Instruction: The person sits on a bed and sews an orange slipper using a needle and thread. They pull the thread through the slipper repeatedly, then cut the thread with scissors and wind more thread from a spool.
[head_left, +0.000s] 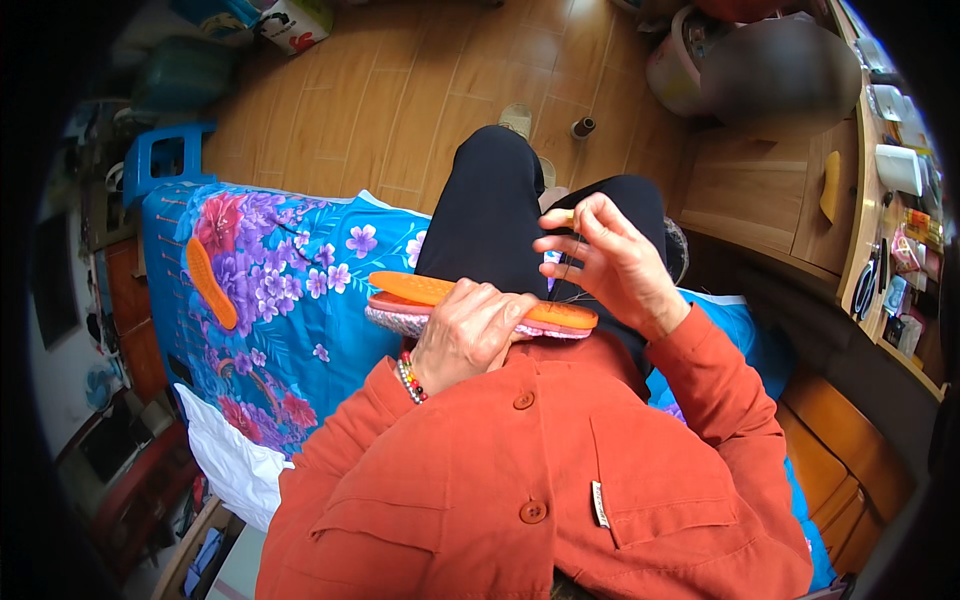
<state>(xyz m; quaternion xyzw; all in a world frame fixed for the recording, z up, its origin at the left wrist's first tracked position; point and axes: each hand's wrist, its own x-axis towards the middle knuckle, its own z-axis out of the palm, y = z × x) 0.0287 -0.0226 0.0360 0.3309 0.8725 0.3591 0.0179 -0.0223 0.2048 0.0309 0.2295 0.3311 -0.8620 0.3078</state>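
Observation:
My left hand (471, 324) grips an orange shoe sole (409, 286) together with a pink and white knitted slipper (397, 319) beneath it, held across my lap. A pinkish layer shows between the sole and the knitting. Above the sole's right end, my right hand (619, 259) is raised, its fingers bent and spread. A dark thread (571, 259) runs from its fingers down to the sole. Near the right thumb and forefinger shows a small yellowish thing (564, 218); whether it is a tool or a thimble I cannot tell.
A second orange sole (211, 283) lies on the blue floral bedcover (337, 352) to my left. On the wood floor stands a thread spool (583, 128). A yellow-orange sole-shaped piece (830, 187) is at the wooden cabinet (750, 184). A blue plastic stool (169, 154) stands beyond the bed.

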